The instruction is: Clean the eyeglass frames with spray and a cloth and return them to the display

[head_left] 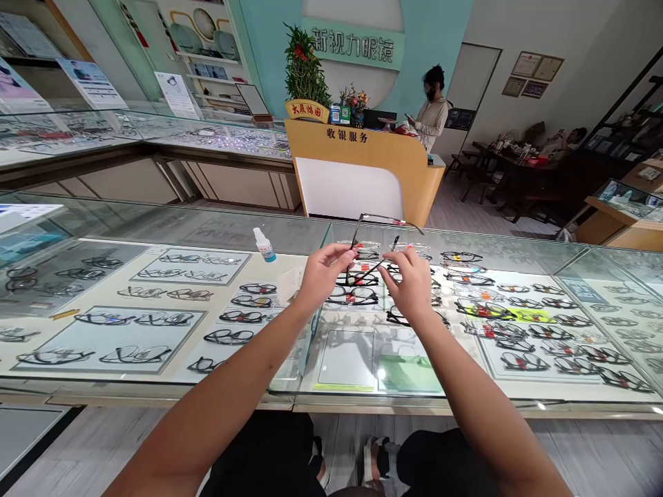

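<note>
Shop: teal wall [269,27] is rising at the back, a sign [352,45] hanging across it; a leafy plant [306,72] is standing on the cash desk [352,179], and a person [435,114] in a pale top is standing behind that.
Counter [388,405]: running glass-topped across my whole front, with rows of frames [484,308] lying beneath the glass to either side of my hands.
Glasses [398,221]: hanging in the air above the counter, thin and dark, showing between my hands and just beyond them.
Left hand [326,276]: I'm pinching a slim dark part of the glasses between thumb and fingers.
Right hand [411,283]: I'm gripping a thin dark bar of them at my fingertips; I'm not managing to tell which part it is.
Bottle [264,245]: standing on the glass beyond my left forearm, white above and blue near its base.
Near side: a white panel [346,359] is lying below my hands, a green pad [409,373] just beside it.
Floor: my sandals [376,455] are resting on grey boards.
</note>
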